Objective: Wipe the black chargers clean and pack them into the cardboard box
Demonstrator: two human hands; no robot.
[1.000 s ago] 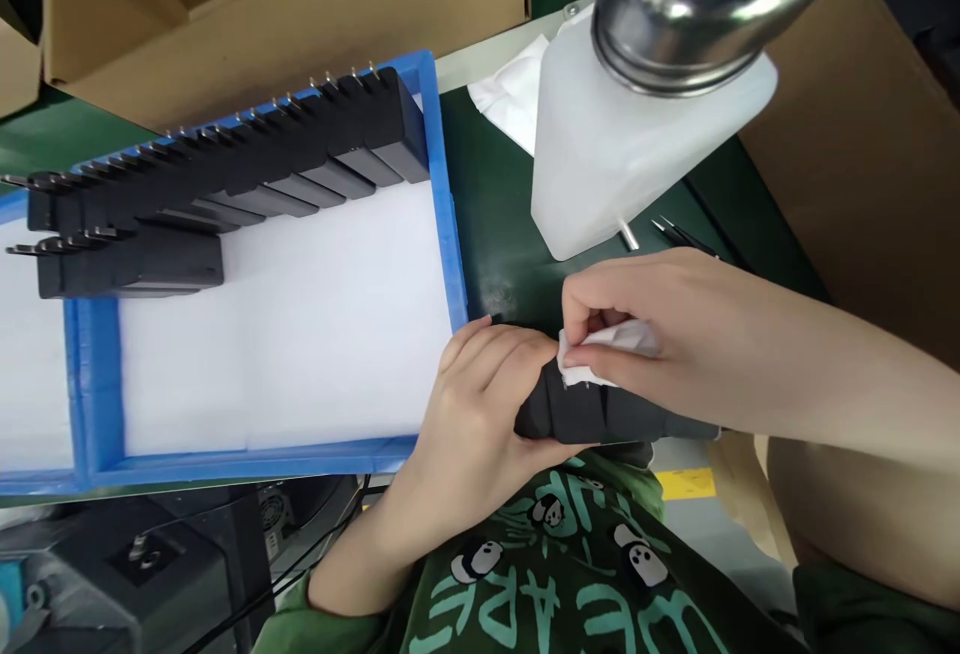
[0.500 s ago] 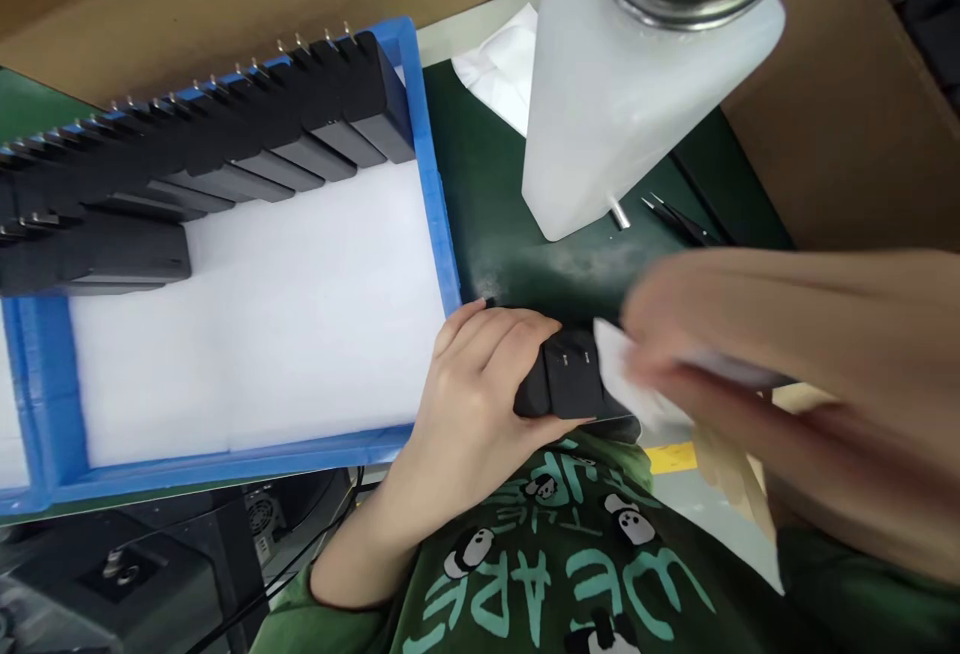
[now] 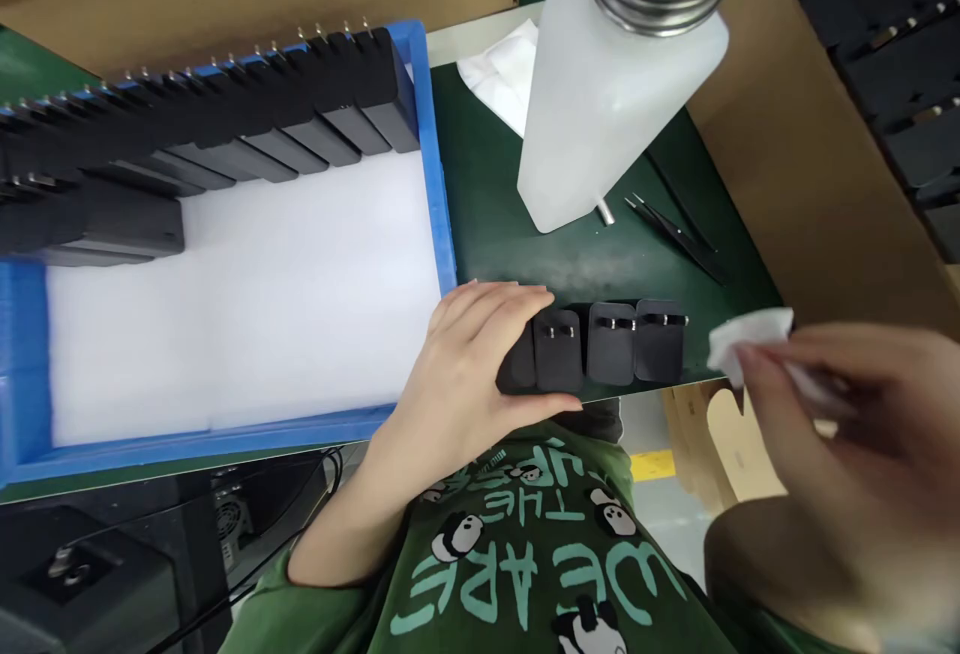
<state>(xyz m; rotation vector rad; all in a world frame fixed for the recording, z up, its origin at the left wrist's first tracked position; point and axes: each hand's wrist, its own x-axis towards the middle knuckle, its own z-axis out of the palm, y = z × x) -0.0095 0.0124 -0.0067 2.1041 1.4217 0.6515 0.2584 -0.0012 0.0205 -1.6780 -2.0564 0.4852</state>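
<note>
Three black plug adapters (image 3: 611, 344) stand side by side at the near edge of the green table, prongs facing up. My left hand (image 3: 469, 369) wraps around the left end of this row, thumb in front and fingers over the top of the leftmost adapter. My right hand (image 3: 832, 414) hovers off the table's right edge, blurred, pinching a small white cloth (image 3: 746, 334) between its fingers, apart from the adapters.
A blue tray (image 3: 435, 194) lined with white foam holds rows of black adapters (image 3: 225, 139) along its far side. A translucent white dispenser bottle (image 3: 607, 104) with a metal cap stands behind the row. Black tweezers (image 3: 675, 234), a white wipe (image 3: 499, 69) and cardboard boxes (image 3: 795, 164) surround it.
My right hand has lifted the white cloth off the adapters and swung it out to the right, uncovering the row. My left hand has stayed on the left end.
</note>
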